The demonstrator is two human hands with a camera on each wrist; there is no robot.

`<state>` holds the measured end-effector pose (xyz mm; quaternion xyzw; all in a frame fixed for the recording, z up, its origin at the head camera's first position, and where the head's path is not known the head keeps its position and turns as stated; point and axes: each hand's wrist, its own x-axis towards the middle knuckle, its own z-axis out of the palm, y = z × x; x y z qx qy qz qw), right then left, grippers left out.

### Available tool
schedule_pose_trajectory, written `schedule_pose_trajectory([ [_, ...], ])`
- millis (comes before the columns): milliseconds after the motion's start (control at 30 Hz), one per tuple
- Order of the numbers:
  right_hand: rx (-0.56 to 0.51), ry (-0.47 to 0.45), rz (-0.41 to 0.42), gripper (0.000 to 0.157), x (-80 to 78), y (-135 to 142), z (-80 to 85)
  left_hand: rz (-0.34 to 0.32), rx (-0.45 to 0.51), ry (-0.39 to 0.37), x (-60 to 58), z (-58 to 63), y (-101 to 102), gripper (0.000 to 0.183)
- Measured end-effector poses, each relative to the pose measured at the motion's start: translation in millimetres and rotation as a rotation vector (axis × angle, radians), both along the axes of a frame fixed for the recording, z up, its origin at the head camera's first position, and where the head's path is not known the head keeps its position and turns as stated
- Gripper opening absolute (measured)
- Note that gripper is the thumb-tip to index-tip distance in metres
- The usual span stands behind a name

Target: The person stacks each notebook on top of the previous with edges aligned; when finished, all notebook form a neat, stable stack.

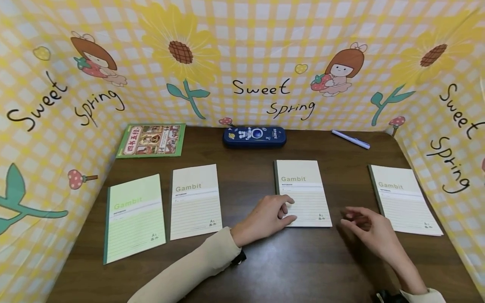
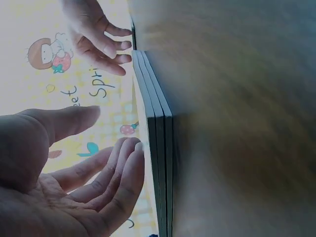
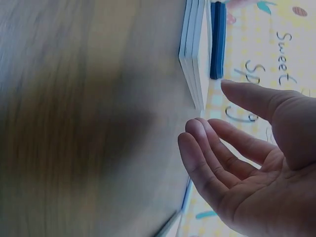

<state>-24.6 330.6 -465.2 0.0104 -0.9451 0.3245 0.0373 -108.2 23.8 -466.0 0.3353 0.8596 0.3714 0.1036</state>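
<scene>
The head view lays out the whole worktop [image 1: 265, 261]: four "Gambit" notebooks in a row, one green picture book [image 1: 152, 140] at the back left, one blue pencil case [image 1: 254, 136] at the back centre, and one pen [image 1: 350, 139] at the back right. The wrist views show none of that spread. They give edge-on looks instead: the left wrist view shows the notebook's stacked page edge just beyond the fingertips, and the right wrist view shows a notebook edge with the pencil case behind it.

The left hand [image 1: 265, 219] lies with relaxed fingers touching the lower left corner of the third notebook [image 1: 303, 192], gripping nothing. In the left wrist view its palm is open and its fingers nearly straight. The right hand [image 1: 369, 229] hovers over bare wood between the third notebook and the fourth notebook [image 1: 403, 200], fingers loosely spread, holding nothing.

The green notebook [image 1: 134, 216] and the second notebook [image 1: 195, 201] sit close together on the left. A wide gap separates the second from the third. Bare wood runs along the near edge. A yellow checked screen [image 1: 242, 54] closes in the back and both sides.
</scene>
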Motion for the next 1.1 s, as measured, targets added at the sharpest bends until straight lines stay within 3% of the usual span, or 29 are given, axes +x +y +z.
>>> schedule_pose_trajectory([
  [233,0.020,0.035,-0.051,0.033,4.7,25,1.0,0.005,0.046,-0.074,-4.1,-3.3,13,0.043],
  [400,0.042,0.083,-0.101,0.030,6.4,47,-1.4,-0.029,0.097,-0.140,-6.3,-3.9,27,0.038],
  [533,0.038,0.064,-0.156,0.030,9.6,65,-6.6,-0.060,0.111,-0.153,-6.0,-4.5,41,0.032],
  [867,0.040,0.027,-0.312,0.031,24.8,106,-15.2,-0.149,0.106,-0.088,-1.4,-9.5,87,0.035],
  [1100,0.057,0.023,-0.336,0.034,31.6,126,-17.8,-0.294,0.007,0.025,1.5,-9.0,121,0.038],
])
